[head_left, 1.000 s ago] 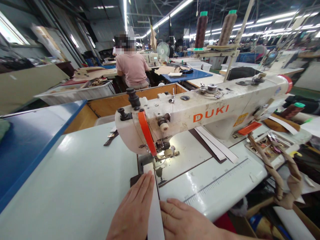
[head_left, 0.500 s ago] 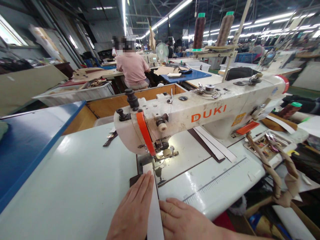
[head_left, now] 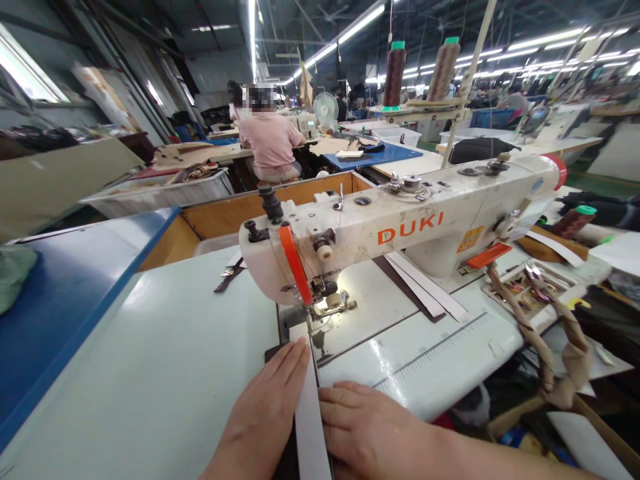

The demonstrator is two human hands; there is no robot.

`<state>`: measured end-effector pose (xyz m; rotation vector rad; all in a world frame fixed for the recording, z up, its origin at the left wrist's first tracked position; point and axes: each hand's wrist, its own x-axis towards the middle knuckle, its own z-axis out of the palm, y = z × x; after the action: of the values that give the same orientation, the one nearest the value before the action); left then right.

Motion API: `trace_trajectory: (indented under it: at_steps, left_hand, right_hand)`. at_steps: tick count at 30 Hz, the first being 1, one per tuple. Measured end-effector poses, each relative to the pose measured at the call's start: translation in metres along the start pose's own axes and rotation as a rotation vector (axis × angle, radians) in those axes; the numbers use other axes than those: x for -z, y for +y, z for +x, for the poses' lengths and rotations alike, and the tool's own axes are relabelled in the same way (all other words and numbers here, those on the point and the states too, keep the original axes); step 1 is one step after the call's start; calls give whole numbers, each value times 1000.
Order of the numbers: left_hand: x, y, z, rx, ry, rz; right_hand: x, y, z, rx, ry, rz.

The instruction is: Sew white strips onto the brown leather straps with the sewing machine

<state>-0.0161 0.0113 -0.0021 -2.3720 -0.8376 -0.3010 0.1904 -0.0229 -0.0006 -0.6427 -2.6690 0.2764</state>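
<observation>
A white DUKI sewing machine (head_left: 400,227) stands on a pale table (head_left: 165,360). A long white strip (head_left: 310,420) runs from the table's near edge up to the presser foot (head_left: 330,307). My left hand (head_left: 265,413) lies flat, fingers stretched out, along the strip's left side. My right hand (head_left: 370,427) rests flat on the table against the strip's right edge, fingers together. A dark piece (head_left: 274,352) shows under the strip by my left fingertips.
Spare white and dark strips (head_left: 425,290) lie under the machine arm. A tray of small tools (head_left: 525,290) sits at right. Two thread cones (head_left: 417,67) stand behind. A blue board (head_left: 65,293) lies at left. A person in a pink shirt (head_left: 273,143) sits at another bench.
The view has shifted slightly, so the machine sits a little lower and further right. Both hands stay flat beside the strip, and more of my right forearm shows.
</observation>
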Motion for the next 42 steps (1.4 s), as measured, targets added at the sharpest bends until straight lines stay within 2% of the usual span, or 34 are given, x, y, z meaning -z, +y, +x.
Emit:
trace_trajectory:
  at_steps: [3, 6, 8, 10, 13, 19, 25, 33, 42]
  left_hand:
    - [-1, 0, -1, 17, -13, -50]
    - [0, 2, 0, 53, -4, -85]
    - [2, 4, 2, 111, -13, -116]
    - [6, 7, 4, 158, -33, -135]
    - [10, 11, 9, 139, -65, -123]
    - [12, 19, 10, 126, -103, -66]
    - [6, 19, 18, 138, -73, -31]
    - [-13, 10, 32, 181, -11, -104]
    - [-14, 7, 35, 212, 66, -160]
  right_hand:
    - [11, 1, 5, -139, 8, 45]
    - [10, 10, 13, -217, 62, -14]
    - [8, 18, 18, -172, 104, -78]
    - [6, 27, 22, -52, 115, -133]
    - [6, 36, 25, 131, 95, -182]
    - [3, 42, 27, 240, 99, -214]
    - [3, 51, 26, 247, 111, -244]
    - [9, 71, 30, 220, 134, -237]
    - [8, 75, 31, 182, 129, -188]
